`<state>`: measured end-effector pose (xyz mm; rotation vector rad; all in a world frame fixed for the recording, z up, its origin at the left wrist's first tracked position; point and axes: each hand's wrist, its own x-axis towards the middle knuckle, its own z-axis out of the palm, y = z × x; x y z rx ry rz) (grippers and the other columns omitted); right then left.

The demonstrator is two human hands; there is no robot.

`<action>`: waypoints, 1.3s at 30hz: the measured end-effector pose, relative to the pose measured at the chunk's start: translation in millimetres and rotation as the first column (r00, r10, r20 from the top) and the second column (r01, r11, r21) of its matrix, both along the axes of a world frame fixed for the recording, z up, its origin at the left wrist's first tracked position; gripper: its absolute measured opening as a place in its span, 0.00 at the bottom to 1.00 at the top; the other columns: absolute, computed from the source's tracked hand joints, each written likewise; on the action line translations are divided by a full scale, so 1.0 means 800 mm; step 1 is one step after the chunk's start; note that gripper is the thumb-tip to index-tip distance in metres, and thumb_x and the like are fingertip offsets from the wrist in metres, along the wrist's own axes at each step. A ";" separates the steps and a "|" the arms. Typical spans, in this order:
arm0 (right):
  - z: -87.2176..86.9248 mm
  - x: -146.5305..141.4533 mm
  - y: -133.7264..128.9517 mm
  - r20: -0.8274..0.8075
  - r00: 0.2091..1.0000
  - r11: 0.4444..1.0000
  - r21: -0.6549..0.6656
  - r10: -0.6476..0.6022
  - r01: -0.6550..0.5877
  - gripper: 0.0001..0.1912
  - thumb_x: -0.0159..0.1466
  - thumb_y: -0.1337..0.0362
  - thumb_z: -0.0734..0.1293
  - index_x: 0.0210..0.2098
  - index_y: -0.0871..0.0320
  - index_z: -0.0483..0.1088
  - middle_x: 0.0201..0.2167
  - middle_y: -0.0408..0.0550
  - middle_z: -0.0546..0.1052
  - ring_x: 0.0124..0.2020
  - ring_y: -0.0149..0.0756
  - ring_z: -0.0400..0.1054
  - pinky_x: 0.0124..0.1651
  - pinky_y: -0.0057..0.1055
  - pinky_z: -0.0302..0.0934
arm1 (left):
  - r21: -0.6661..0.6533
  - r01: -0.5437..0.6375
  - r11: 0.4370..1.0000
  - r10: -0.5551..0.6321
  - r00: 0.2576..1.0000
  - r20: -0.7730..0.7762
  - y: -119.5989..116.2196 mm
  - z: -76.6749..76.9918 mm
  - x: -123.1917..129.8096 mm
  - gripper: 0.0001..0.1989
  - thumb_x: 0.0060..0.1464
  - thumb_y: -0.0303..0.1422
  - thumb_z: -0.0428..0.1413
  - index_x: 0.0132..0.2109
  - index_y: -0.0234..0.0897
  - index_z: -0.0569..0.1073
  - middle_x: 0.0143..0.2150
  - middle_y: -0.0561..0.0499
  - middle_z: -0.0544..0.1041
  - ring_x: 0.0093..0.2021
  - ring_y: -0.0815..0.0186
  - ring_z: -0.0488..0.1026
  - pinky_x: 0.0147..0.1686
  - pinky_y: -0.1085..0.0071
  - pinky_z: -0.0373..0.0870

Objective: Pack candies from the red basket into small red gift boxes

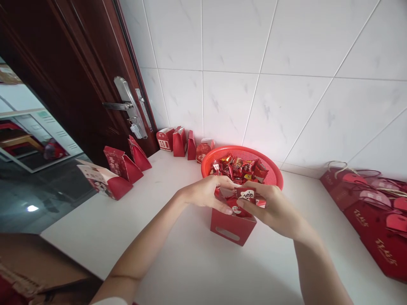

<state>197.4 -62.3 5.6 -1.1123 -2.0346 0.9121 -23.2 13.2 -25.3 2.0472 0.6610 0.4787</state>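
In front of me on the white table (171, 237) stands a small red box (233, 226), its top open and red wrapped sweets (235, 209) showing inside. My left hand (211, 192) curls round the box's upper left side, thumb at the near rim. Between thumb and fingers, my right hand (270, 205) pinches a red sweet packet (246, 194) with a white patch and dark writing, just over the box opening. Right behind both hands is a red plastic basket (210, 160) of wrapped sweets (238, 167). My hands hide part of the box's rim.
Small red gift boxes (179, 142) line the tiled wall, and more folded boxes (122, 167) stand along the left edge. Red gift bags (365, 212) lie at the right. A cardboard carton (44, 267) is at the lower left, below a dark door (79, 63).
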 end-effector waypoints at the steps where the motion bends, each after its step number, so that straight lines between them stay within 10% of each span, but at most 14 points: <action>1: 0.000 0.000 0.000 -0.006 1.000 1.000 0.004 -0.011 0.011 0.06 0.69 0.64 0.66 0.40 0.54 0.76 0.34 0.43 0.83 0.31 0.34 0.75 0.32 0.28 0.67 | -0.001 0.003 1.000 -0.003 1.000 0.001 0.000 0.000 0.000 0.28 0.45 0.39 0.73 0.55 0.43 0.80 0.53 0.47 0.77 0.55 0.55 0.73 0.55 0.62 0.70; 31: -0.003 0.004 0.004 0.133 0.988 0.997 -0.010 -0.080 0.082 0.10 0.66 0.60 0.69 0.47 0.49 0.77 0.37 0.43 0.83 0.34 0.37 0.78 0.32 0.30 0.69 | -0.018 0.023 1.000 -0.023 1.000 -0.006 0.001 0.000 -0.002 0.31 0.47 0.39 0.72 0.60 0.48 0.78 0.55 0.47 0.77 0.57 0.55 0.74 0.59 0.58 0.69; 39: 0.012 0.037 -0.014 -0.107 0.955 0.913 0.280 -0.277 0.296 0.10 0.68 0.52 0.70 0.39 0.50 0.79 0.37 0.49 0.83 0.41 0.46 0.79 0.44 0.40 0.74 | -0.016 -0.037 0.999 0.037 0.999 -0.019 0.003 -0.003 -0.003 0.25 0.51 0.40 0.70 0.56 0.45 0.81 0.56 0.47 0.80 0.57 0.55 0.74 0.59 0.60 0.68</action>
